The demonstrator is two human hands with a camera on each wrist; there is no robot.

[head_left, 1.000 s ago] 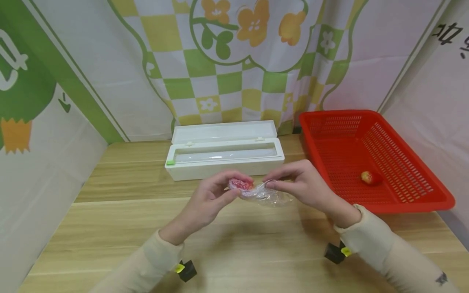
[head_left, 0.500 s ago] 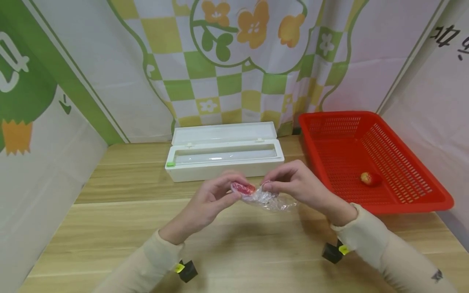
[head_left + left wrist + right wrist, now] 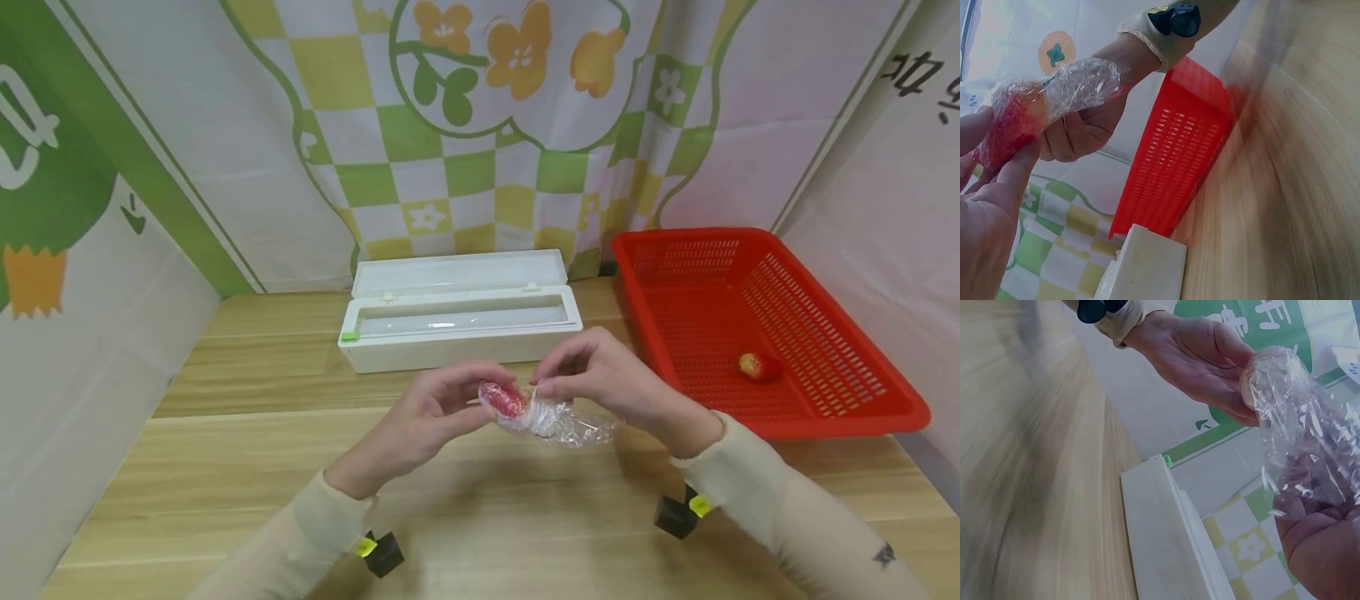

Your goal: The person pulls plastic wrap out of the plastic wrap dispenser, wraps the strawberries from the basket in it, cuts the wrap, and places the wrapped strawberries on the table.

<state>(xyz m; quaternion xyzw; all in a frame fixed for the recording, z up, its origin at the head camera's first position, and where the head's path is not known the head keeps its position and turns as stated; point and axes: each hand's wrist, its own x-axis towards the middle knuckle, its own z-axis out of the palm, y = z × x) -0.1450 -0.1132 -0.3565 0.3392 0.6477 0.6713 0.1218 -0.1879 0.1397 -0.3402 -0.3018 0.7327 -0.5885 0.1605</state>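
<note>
A red fruit (image 3: 504, 399) with a yellowish end is wrapped in clear cling film (image 3: 576, 428), whose crumpled tail sticks out to the right. My left hand (image 3: 420, 417) holds the fruit between thumb and fingers; in the left wrist view they press around the wrapped red end (image 3: 1007, 128). My right hand (image 3: 611, 387) pinches the film close to the yellowish end, its fingertips partly hidden. In the right wrist view the loose film (image 3: 1310, 431) covers part of the right palm. Both hands are above the table, in front of the white box.
A white film box (image 3: 457, 346) with its lid up and a roll inside stands behind the hands. At right sits a red perforated basket (image 3: 652, 333) holding a similar red and yellow fruit (image 3: 760, 367). A patterned curtain (image 3: 465, 175) hangs behind the wooden table (image 3: 247, 467).
The right hand has shifted slightly left toward the fruit. The wrapped fruit has tilted and moved a little down and right, and more of the film tail hangs out below the right hand.
</note>
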